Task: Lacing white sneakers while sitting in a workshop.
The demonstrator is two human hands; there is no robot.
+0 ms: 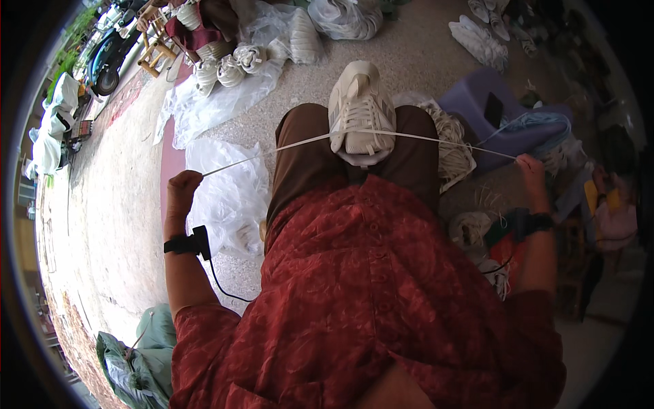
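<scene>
The shoe [361, 109] rests on the knees. Left hand [182, 194] and right hand [531, 170] each seem clenched on the lace [286, 144], stretched either side of it; pull both ends evenly.

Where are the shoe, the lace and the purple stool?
shoe [361, 102], head view, on the laced top.
lace [436, 138], head view, on the taut stretch right of the shoe.
purple stool [477, 99], head view, on its seat.
</scene>
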